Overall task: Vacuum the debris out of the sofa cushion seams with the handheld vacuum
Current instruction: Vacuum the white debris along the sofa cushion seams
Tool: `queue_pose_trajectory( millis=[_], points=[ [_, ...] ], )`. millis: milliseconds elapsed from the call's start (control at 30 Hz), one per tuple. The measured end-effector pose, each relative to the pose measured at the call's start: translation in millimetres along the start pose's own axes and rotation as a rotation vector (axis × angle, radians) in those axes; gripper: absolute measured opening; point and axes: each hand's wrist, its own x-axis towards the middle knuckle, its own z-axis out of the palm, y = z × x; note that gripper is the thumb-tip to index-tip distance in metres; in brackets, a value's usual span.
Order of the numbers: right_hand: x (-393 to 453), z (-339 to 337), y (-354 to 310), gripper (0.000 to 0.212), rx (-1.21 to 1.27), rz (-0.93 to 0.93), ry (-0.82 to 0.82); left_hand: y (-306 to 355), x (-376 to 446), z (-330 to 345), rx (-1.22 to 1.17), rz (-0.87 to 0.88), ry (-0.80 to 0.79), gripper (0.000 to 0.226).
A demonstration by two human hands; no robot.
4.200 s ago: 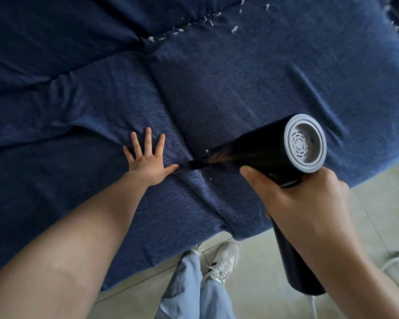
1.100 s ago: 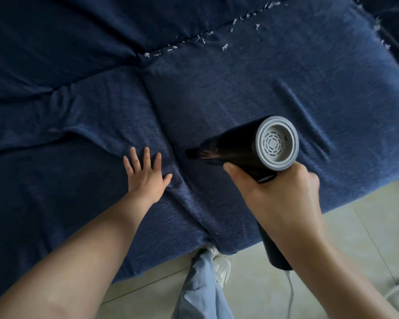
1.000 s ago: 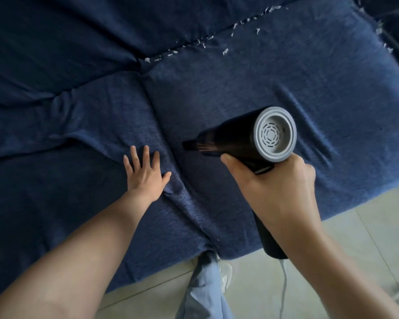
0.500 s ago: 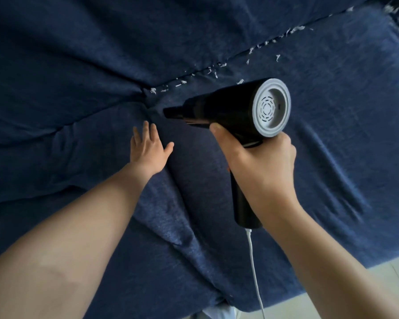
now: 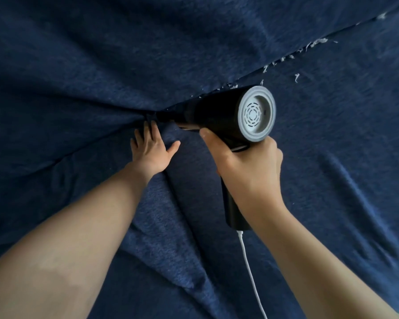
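nozzle tip (image 5: 161, 116) of handheld vacuum (image 5: 219, 116) mostly lost in dark at seam junction (image 5: 148, 115); hard to tell if touching fabric or just above. handle (image 5: 235, 210) partly hidden behind right hand (image 5: 249, 171), only lower end showing. white cord (image 5: 251, 277) plugged into handle base, cut off by bottom edge. left fingertips (image 5: 148, 126) dim against crease, tucked right at junction beside nozzle. both forearms cut off by frame edges. far end of back seam (image 5: 286, 58) cut off at upper rt corner, blurred there.

right hand wrapped round handle, fingers clamped on it, thumb (image 5: 207, 137) lying fwd along underside of black barrel. grey rear cap (image 5: 256, 113) w/ ring of slots facing camera. left hand (image 5: 151, 149) flat on cushion fabric, fingers straight & close together, thumb spread to the rt, pressing cloth down near seam.

white debris bits (image 5: 293, 57) strung along back seam from just above vacuum barrel up to the rt; a few loose specks (image 5: 297, 77) on seat cushion (image 5: 343, 146) just below that line. tiny flecks by nozzle too.

surface: dark navy woven sofa cover (image 5: 67, 65), wrinkled, folds radiating from junction; raised ridge of cloth (image 5: 161, 231) running down between the two arms. sliver of pale floor at bottom rt corner, too little to make out room.
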Motion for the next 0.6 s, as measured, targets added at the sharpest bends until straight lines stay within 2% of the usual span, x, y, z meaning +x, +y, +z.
queue_pose_trajectory(
  millis=[267,367,600],
  points=[
    [3,-20,9,0.038,0.032,0.054,0.105,0,9,0,0.047,0.015,0.013,0.099],
    [3,-21,4,0.036,0.06,0.074,0.085,4,8,-1,0.075,0.023,0.048,0.097],
    [9,2,0,0.043,0.039,0.127,0.055,1,12,3,0.045,0.053,0.006,0.089]
  ],
)
